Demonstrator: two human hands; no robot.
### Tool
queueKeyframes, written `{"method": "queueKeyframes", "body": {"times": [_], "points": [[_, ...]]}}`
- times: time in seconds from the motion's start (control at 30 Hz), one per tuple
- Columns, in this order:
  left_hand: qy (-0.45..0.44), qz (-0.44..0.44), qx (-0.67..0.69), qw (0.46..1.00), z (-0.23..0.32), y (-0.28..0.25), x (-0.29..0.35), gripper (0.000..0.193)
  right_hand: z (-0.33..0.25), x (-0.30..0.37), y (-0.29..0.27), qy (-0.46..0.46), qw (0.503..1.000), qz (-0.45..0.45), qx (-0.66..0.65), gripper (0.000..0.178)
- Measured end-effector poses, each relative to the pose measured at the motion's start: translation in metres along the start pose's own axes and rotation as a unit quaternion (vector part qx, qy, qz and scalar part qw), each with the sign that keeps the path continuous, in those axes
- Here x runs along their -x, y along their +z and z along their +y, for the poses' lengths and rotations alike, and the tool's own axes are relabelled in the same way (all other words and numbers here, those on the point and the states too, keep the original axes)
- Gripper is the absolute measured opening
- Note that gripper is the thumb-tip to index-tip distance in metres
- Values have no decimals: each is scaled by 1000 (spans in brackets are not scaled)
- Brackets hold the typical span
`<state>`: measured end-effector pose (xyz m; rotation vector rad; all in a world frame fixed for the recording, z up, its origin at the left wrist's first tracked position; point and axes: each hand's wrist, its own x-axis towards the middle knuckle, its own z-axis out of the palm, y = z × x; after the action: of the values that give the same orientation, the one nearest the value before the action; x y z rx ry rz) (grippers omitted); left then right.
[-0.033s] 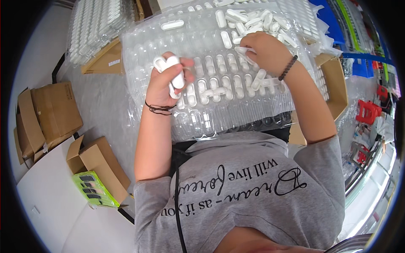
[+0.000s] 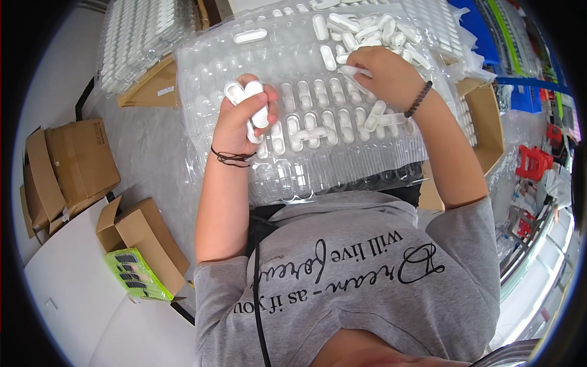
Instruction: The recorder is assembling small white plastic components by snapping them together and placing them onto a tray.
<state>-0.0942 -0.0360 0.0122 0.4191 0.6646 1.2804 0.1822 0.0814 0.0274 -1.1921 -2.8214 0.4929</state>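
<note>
My left hand (image 2: pixel 235 125) is closed around a few white elongated plastic pieces (image 2: pixel 255 101) with rounded ends, above the left part of a clear plastic tray (image 2: pixel 342 165). On the right, my right hand (image 2: pixel 390 74) reaches over the tray with its fingers bent around another white piece (image 2: pixel 353 71), partly hidden by the fingers. Two rows of oval pockets in the tray hold similar pieces (image 2: pixel 310 122). Some pieces lie crosswise over the pockets, such as a white oval piece (image 2: pixel 375 115) below my right hand.
A heap of loose white pieces (image 2: pixel 367 30) lies at the far right of the tray. Stacked filled trays (image 2: pixel 137 43) stand at the far left. Cardboard boxes (image 2: pixel 82 162) sit on the left. Another carton (image 2: pixel 483 122) is on the right, near red plastic items (image 2: pixel 533 162).
The fingers of my left hand have curled in a little around the white pieces. My right hand has barely moved.
</note>
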Motion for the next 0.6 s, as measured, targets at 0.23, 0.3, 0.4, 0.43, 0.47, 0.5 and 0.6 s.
{"method": "queueKeyframes", "body": {"times": [0.23, 0.3, 0.4, 0.43, 0.47, 0.5, 0.6], "points": [[-21, 19, -142, 989, -6, 12, -2, 27, -49, -6, -15, 53, 841, -47, -536, 42], [-25, 35, -193, 980, -6, 17, 2, 23, -58, -6, -14, 54, 813, -48, -578, 46], [77, -68, -515, 851, -7, 21, 7, 13, -63, -6, -10, 97, 773, -70, -623, 44], [77, -69, -516, 851, -5, 23, 10, 13, -63, -6, -9, 125, 733, -84, -664, 42], [45, -76, -611, 787, 0, 38, 13, 15, -61, -3, -9, 157, 688, -94, -702, 40], [14, -78, -698, 711, 3, 48, 17, 18, -61, -3, -8, 157, 688, -94, -702, 40], [-29, -102, -733, 672, -5, 58, 16, 22, -57, -2, -1, 166, 585, -112, -786, 33]]}}
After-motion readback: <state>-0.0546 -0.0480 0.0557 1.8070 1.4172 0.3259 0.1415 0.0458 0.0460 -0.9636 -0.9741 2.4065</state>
